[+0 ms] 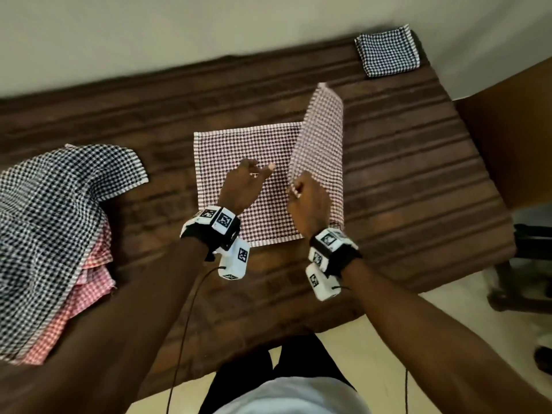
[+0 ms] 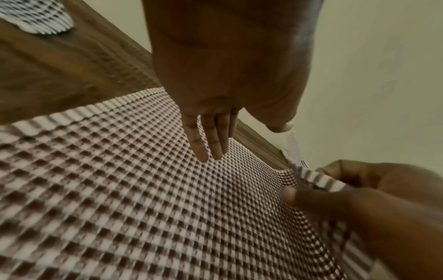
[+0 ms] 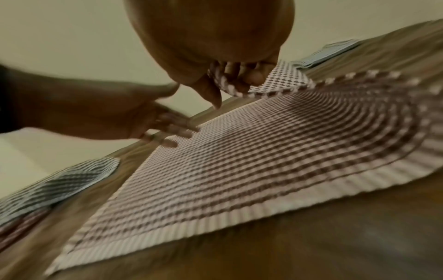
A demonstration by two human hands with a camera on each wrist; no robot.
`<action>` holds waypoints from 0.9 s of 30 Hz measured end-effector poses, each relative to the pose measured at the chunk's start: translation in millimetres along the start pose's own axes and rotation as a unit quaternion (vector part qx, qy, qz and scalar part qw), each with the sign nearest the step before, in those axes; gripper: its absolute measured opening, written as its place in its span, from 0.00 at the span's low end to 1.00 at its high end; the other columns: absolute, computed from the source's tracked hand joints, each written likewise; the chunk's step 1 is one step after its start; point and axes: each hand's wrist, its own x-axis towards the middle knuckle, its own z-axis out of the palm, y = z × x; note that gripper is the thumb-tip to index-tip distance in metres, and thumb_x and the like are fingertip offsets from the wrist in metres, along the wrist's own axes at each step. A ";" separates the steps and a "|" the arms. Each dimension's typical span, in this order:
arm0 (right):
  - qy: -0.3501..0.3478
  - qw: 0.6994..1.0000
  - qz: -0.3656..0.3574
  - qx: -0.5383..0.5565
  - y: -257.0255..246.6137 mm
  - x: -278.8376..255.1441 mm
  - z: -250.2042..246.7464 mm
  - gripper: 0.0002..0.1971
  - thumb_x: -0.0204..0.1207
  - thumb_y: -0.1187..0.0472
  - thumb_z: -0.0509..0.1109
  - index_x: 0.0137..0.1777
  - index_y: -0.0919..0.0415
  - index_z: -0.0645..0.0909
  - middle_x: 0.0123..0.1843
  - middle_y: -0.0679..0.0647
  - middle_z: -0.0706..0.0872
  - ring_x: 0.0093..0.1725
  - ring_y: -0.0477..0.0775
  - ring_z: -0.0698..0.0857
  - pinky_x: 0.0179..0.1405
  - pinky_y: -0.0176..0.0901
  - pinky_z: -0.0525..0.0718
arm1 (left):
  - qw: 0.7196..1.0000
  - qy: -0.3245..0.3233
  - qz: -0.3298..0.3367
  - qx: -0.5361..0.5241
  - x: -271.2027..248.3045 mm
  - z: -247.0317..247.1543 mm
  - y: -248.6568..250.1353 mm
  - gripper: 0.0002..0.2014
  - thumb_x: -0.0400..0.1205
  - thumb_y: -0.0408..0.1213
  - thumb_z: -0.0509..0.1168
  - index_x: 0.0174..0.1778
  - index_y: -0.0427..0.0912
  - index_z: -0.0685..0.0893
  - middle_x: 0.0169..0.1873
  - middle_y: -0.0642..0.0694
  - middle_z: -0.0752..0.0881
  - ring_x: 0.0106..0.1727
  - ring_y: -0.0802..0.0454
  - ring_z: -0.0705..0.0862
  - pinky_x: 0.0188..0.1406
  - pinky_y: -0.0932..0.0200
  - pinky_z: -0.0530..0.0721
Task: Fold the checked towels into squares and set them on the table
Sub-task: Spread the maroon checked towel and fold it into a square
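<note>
Towel (image 1: 239,150) partly under hands

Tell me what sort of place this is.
Probably a room in a home, not a workshop or lab. A dark ribbed wooden table stands against a plain pale wall, a brown wooden chair sits beside it, and checked cotton towels lie piled for folding.

A maroon-checked towel (image 1: 245,162) lies flat under the left fingers (image 1: 263,170), its right part lifted upright in the right fingers (image 1: 295,189). A folded black-checked square (image 1: 388,52) sits well beyond.
</note>
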 end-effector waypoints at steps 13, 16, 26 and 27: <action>-0.113 0.993 -0.037 0.024 -67.5 -83.2 106.7 0.15 0.82 0.56 0.62 0.64 0.63 0.77 0.50 0.59 0.88 0.48 0.61 0.86 0.47 0.50 0.78 | 0.987 0.045 -0.091 -0.124 43.2 -64.0 -70.6 0.10 0.77 0.35 0.71 0.53 0.42 0.88 0.45 0.43 0.91 0.46 0.46 0.88 0.58 0.48 0.86; -0.121 0.992 -0.040 0.013 -70.1 -88.7 111.7 0.15 0.80 0.60 0.63 0.65 0.64 0.75 0.47 0.60 0.88 0.45 0.61 0.86 0.46 0.51 0.80 | 0.990 0.113 -0.080 -0.030 34.6 -68.6 -77.9 0.10 0.79 0.40 0.67 0.49 0.39 0.90 0.48 0.40 0.91 0.54 0.44 0.88 0.59 0.55 0.81; -0.205 0.978 -0.031 -0.025 -80.6 -97.6 124.2 0.27 0.77 0.57 0.67 0.73 0.67 0.65 0.49 0.63 0.87 0.47 0.65 0.86 0.49 0.56 0.82 | 0.985 0.145 -0.082 -0.049 28.0 -73.8 -96.3 0.09 0.77 0.34 0.69 0.49 0.36 0.91 0.47 0.38 0.91 0.51 0.44 0.89 0.58 0.58 0.81; -0.205 0.978 -0.031 -0.027 -81.3 -96.2 123.6 0.26 0.77 0.58 0.67 0.72 0.67 0.65 0.49 0.63 0.87 0.47 0.64 0.86 0.48 0.56 0.82 | 0.984 0.148 -0.082 -0.057 29.3 -73.0 -97.6 0.09 0.76 0.34 0.70 0.48 0.37 0.91 0.47 0.39 0.91 0.50 0.44 0.89 0.58 0.57 0.83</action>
